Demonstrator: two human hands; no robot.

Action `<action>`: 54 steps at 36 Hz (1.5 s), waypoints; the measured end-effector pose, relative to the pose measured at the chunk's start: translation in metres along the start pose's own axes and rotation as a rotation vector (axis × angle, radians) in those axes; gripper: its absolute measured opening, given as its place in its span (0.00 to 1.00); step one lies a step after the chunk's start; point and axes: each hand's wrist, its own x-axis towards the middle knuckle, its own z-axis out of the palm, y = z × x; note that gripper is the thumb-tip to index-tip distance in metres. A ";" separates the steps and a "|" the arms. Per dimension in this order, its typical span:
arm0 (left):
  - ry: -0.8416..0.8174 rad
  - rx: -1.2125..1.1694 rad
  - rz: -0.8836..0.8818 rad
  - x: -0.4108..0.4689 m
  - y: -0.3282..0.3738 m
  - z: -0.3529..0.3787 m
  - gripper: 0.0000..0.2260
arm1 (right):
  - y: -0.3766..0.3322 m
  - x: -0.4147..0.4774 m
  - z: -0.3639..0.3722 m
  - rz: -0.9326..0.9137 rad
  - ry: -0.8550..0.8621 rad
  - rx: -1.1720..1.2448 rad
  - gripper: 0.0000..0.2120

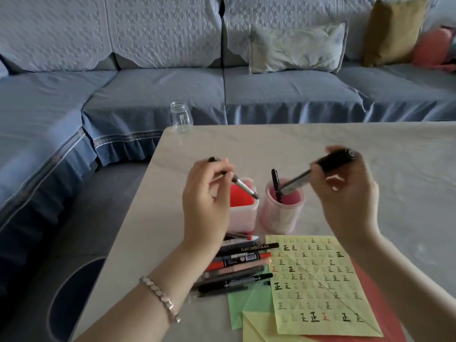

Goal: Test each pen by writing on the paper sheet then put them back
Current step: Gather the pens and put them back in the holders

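Black pen [254, 248] — "PLANT CARBON BLACK" in white; yellow paper sheet [320, 307] — rows of handwritten "正".

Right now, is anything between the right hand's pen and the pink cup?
Nothing visible does. The right hand holds the grey pen at the pink cup, whose mouth is open; one black pen stands inside.

A pale, faintly creased counter [370, 144] fills the lower right of the frame. A clear glass jar [181, 117] stands at its upper-left corner. At centre stand a white tub [243, 213] and a pink cup [281, 215], side by side. Below them lie a heap of pens [241, 265] and overlapping coloured paper sheets [238, 309].
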 end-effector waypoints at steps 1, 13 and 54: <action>0.015 0.031 0.040 0.003 -0.006 -0.002 0.11 | 0.004 0.004 0.000 -0.027 -0.001 -0.020 0.15; -0.374 0.387 -0.045 0.003 -0.061 0.005 0.09 | 0.049 -0.012 0.024 -0.083 -0.446 -0.410 0.16; -0.633 0.520 -0.004 -0.090 -0.054 -0.050 0.12 | 0.045 -0.102 0.048 -0.395 -0.995 -0.696 0.02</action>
